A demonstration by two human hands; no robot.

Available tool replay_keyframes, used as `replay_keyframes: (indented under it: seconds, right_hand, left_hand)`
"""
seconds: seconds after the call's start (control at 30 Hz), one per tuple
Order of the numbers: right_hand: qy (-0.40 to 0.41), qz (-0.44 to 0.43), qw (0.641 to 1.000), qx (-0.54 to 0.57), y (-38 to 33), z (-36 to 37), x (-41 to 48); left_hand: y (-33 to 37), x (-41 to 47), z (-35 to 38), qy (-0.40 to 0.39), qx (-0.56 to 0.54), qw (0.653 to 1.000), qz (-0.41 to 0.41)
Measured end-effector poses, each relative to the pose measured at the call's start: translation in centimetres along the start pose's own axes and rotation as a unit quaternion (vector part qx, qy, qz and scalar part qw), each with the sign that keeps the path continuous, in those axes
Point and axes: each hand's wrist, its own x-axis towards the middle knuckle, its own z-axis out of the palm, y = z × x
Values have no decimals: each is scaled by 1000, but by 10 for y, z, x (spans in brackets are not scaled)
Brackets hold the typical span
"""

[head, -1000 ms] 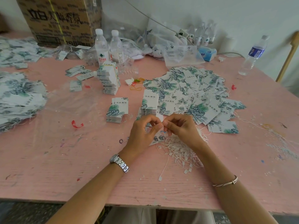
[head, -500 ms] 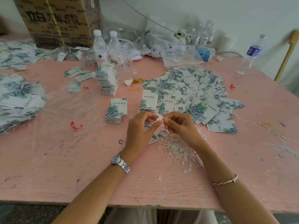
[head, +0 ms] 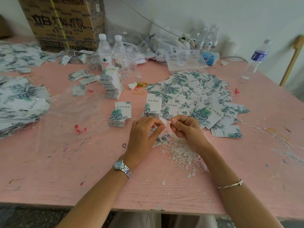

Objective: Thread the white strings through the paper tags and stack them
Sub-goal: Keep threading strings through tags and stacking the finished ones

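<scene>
A white paper tag (head: 163,122) is being pinched in the left hand (head: 143,134) over the pink table (head: 82,162), while the right hand (head: 187,129) is pinching a white string end (head: 170,122) just beside it, likely aiming for its hole

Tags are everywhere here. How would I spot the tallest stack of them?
Start at the big cardboard box at the table's far left. Just right of it stand two white-capped water bottles, and the stack rises directly in front of them. It towers over the two low stacks closer to the viewer.
</scene>
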Motion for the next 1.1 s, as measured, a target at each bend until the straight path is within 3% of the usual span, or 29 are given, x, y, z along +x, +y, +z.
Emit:
replay_keyframes:
  seconds: [0.43,0.9,1.1]
  right_hand:
    - [-42,4,999,-26,4,1,0]
    - [-49,-6,997,-54,3,3,-2]
    - [-50,-2,999,-6,0,5,0]
  left_hand:
    - [2,3,0,3,-138,989,-45]
    - [-2,-2,3,3,-62,998,-15]
    - [3,3,2,12,-57,998,-25]
